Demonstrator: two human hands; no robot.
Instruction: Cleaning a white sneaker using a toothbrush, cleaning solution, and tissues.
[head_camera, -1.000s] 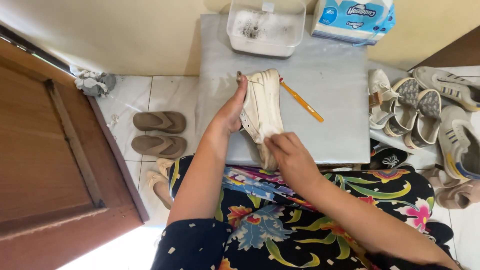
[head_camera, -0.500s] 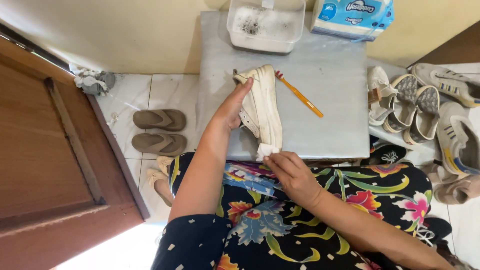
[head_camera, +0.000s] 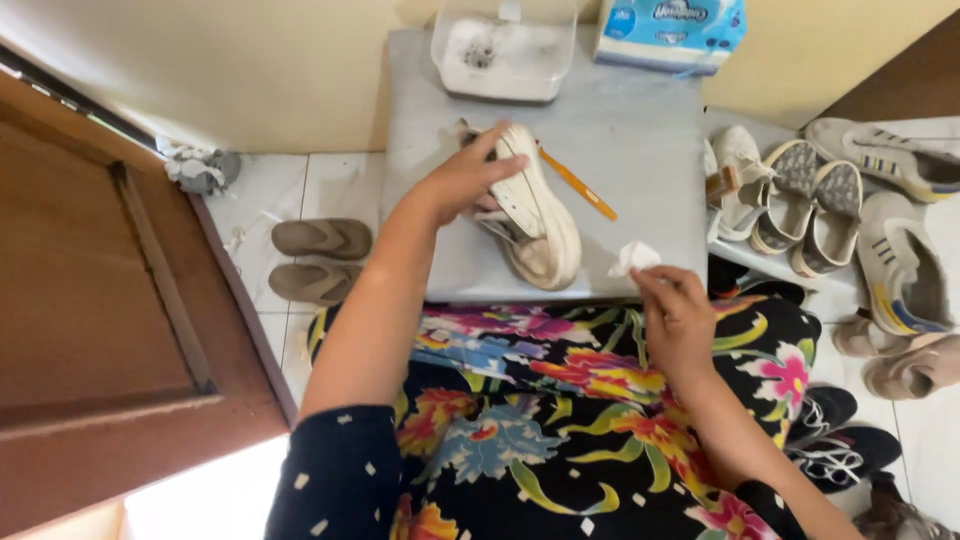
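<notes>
Your right hand (head_camera: 678, 315) has come off the white sneaker (head_camera: 535, 215), pinching a crumpled wipe (head_camera: 633, 257) at the grey table's (head_camera: 640, 120) edge; your left hand (head_camera: 462, 180) still grips the shoe, suggesting a wiping pause.

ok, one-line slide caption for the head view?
Left hand steadies a white sneaker on a grey table; right hand pinches a white tissue.

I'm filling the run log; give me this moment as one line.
left hand: holds white shoe on grey table | right hand: pinches white wipe | orange toothbrush: beside shoe
</notes>
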